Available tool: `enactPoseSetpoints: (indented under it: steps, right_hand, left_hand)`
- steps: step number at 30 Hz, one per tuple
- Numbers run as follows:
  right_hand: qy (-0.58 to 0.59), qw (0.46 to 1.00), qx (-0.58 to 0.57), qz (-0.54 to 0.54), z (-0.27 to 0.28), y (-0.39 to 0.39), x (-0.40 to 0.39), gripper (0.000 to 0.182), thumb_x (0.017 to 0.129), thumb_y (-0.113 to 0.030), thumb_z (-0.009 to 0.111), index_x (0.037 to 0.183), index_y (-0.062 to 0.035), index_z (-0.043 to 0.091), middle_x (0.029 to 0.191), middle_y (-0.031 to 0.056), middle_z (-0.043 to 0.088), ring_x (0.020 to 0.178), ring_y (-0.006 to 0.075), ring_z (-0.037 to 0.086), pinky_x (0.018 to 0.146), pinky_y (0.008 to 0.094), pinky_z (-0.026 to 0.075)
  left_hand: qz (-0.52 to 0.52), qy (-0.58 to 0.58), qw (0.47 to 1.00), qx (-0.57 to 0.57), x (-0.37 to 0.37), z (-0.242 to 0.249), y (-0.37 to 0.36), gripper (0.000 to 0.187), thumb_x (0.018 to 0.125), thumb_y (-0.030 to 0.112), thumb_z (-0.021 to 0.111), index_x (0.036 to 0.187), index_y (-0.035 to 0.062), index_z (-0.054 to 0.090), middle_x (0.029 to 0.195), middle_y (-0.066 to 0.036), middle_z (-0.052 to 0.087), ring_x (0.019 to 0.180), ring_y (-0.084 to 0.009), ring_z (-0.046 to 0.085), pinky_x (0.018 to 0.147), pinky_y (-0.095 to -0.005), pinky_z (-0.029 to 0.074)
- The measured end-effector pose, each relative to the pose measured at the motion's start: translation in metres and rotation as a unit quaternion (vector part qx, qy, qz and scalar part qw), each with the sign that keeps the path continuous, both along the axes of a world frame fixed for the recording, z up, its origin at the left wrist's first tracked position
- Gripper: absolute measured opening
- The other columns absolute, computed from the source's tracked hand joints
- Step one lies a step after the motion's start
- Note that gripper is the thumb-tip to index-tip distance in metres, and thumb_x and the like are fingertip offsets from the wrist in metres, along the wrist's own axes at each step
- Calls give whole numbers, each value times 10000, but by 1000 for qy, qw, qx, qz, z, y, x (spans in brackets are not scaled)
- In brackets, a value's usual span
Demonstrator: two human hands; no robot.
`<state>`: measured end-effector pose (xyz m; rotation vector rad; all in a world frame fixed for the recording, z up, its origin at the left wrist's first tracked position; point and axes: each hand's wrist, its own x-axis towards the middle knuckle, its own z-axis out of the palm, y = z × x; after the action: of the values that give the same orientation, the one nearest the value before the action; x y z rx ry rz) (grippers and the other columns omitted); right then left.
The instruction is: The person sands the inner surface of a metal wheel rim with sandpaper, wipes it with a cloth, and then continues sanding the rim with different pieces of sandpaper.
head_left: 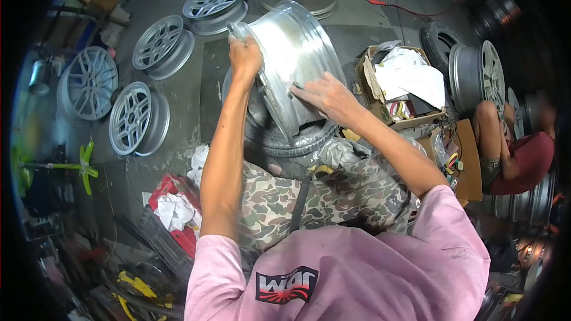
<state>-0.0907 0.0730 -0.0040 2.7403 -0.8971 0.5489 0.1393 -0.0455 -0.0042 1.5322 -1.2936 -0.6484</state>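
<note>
A silver alloy wheel rim [297, 35] stands tilted on a tyre [279, 150] lying flat before my knees. My left hand [245, 58] is closed over the rim's raised left edge. Against the lower part of the shiny barrel lies my right hand [326, 96], its fingers apart and a fingertip beside a small dark spot. I see nothing held in that hand, though its underside is hidden. The rim's spoked face is turned away to the left.
Several wheels, including a grey one [159, 47], stand on the floor at left and back. At right are a cardboard box [372, 92] of papers and a seated person [526, 163] beside more wheels. A red toolbox [178, 202] sits by my left elbow.
</note>
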Motion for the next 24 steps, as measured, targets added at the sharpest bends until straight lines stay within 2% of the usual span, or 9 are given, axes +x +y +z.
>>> enactPoseSetpoints:
  steps: [1,3,5,7,12,14,18,21,24]
  right_hand:
    - [-1,1000,-3,-6,-2,0,-1,545,852,-74,616,1397,-74,606,1065,45,642,904,190,635,846,370,446]
    - [-93,996,-12,2,-8,-4,7,566,839,-53,644,1404,-65,604,962,60,604,823,231,581,795,373,420]
    - [-122,992,-17,-15,-12,-22,29,541,850,-51,643,1391,-68,614,920,58,609,807,225,586,785,384,416]
    - [-196,976,-21,-92,-15,-30,44,538,859,-51,645,1396,-73,614,865,58,606,794,223,592,769,393,405]
    - [-200,968,-17,-148,-41,12,32,510,868,-66,665,1377,-91,636,836,60,605,775,243,597,756,388,387]
    - [-219,963,-48,-149,-31,-4,45,503,855,-62,661,1355,-122,661,850,59,610,774,258,613,757,396,380]
    - [-222,957,-20,-185,-3,-33,71,489,853,-47,625,1332,-131,674,880,61,620,820,259,624,775,410,379]
    - [-188,969,-14,-162,-30,20,42,445,862,-50,617,1296,-123,684,905,69,635,832,260,631,784,412,374]
    - [-159,978,43,-128,-25,19,21,450,871,-48,607,1312,-119,670,921,69,634,838,252,631,796,414,373]
  left_hand:
    - [-6,-1,1000,-3,-1,0,-1,643,997,234,511,1444,-204,370,1339,-403,577,1272,-498,580,1109,-474,429]
    - [-13,14,1000,4,0,2,0,620,1001,222,506,1451,-186,381,1360,-398,566,1289,-497,569,1109,-472,427]
    - [-14,29,999,22,1,6,3,605,1001,209,504,1456,-172,389,1375,-394,558,1304,-495,557,1112,-466,422]
    - [-24,32,999,15,6,3,0,603,1001,205,504,1458,-171,388,1378,-390,558,1311,-489,553,1118,-463,414]
    - [-17,13,1000,-3,-1,-3,-2,587,1000,198,502,1448,-169,404,1368,-385,569,1304,-489,558,1119,-465,408]
    - [-17,9,1000,-8,1,-3,-3,582,1000,198,501,1443,-168,410,1366,-384,570,1303,-490,558,1118,-466,408]
    - [-28,20,999,12,7,4,6,594,1003,212,500,1442,-177,406,1363,-390,569,1304,-493,556,1119,-470,409]
    - [-16,21,1000,12,2,6,4,611,1007,218,498,1459,-177,385,1384,-396,550,1328,-489,540,1134,-464,399]
    - [-18,3,1000,9,-4,2,6,637,1010,225,492,1473,-191,354,1435,-409,500,1380,-488,492,1165,-453,371]
